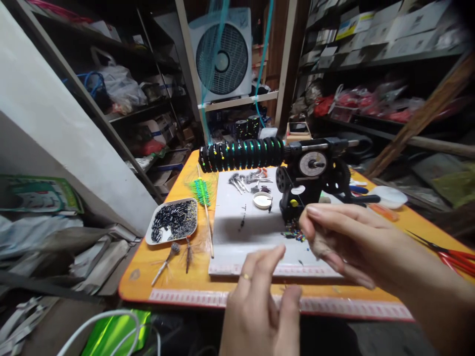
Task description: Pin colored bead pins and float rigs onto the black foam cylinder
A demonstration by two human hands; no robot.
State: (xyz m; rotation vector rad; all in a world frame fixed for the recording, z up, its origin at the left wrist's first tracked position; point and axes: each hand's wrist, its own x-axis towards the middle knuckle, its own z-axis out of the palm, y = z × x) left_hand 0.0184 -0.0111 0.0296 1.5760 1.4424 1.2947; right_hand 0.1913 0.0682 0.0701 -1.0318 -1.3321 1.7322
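Right hand (345,237): thumb and finger together in a pinch, raised over the near part of the work area; blur hides whether a fine piece sits between them.
Left hand (256,301): thumb and fingers apart, loosely curled, nearer the body than the right fingertips and to their left.
Pinch: probably best kept light and steady, with the left fingertips brought close as support, since a small piece could slip away unnoticed.
Loose beads (297,236): just left of the right fingertips, on the white board (230,247); lifting over them should be safer than sweeping across.
Winder (315,185): black, just beyond the right fingers; knuckles are best kept off its wheels.
Ribbed roller (245,153): beyond both hands, small bright beads along its left end; a stray touch could disturb them.
Tray (165,231): left of and beyond the left fingers, holding small black pieces.
Red-handled tool (454,257): right of the right fingers, past the wrist; the forearm should stay clear.
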